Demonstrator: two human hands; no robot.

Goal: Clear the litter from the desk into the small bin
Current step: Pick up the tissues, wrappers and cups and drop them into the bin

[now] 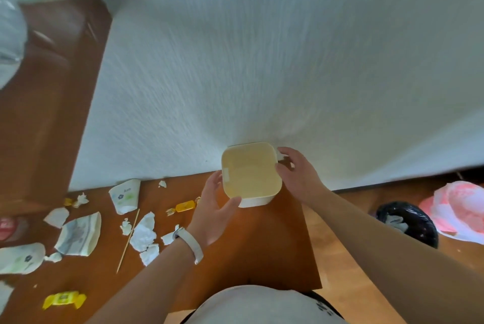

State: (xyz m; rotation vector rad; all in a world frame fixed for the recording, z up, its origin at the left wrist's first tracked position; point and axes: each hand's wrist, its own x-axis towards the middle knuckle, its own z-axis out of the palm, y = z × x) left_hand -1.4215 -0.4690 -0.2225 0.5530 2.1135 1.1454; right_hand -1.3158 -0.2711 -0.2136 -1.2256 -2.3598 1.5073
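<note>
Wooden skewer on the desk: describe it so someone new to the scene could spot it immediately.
Start at the brown desk against the white wall and look left of the cream small bin, into the scattered litter. The wooden skewer lies there, just left of a crumpled white tissue. It is the only thin, straight stick; everything around it is crumpled or flattened.

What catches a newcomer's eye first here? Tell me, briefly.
The small bin, cream and square, stands at the desk's far edge against the white wall, held between the left hand and right hand. Left of it, litter sprawls over the brown desk: crumpled paper, a paper cup, a wooden skewer and a yellow wrapped candy.
</note>
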